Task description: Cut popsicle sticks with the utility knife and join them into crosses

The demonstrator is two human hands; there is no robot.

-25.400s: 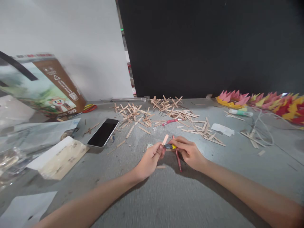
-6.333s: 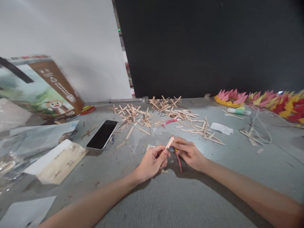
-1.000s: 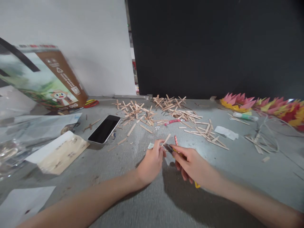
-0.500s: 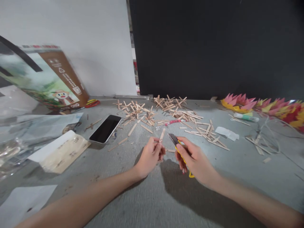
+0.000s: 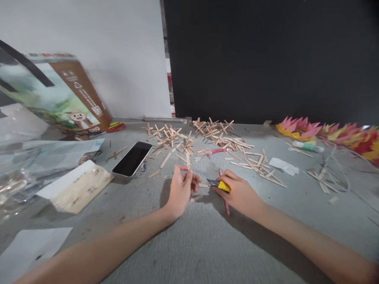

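Note:
My left hand pinches a wooden stick that points up and away from me. In my right hand is a yellow utility knife, its blade pointing left. A red pen-like rod passes under or through the right fingers; which of the two is unclear. Between the hands, another wooden stick reaches to the knife blade. A short stick piece lies on the grey table just right of my left wrist.
Piles of wooden sticks spread beyond my hands. A phone, a packet and a printed bag are at left. At right are a torn paper, a glue stick, cables and paper petals.
My left hand has shifted slightly left with its stick. My right hand has turned and moved, swinging the knife blade leftward. The short stick piece now shows on the table.

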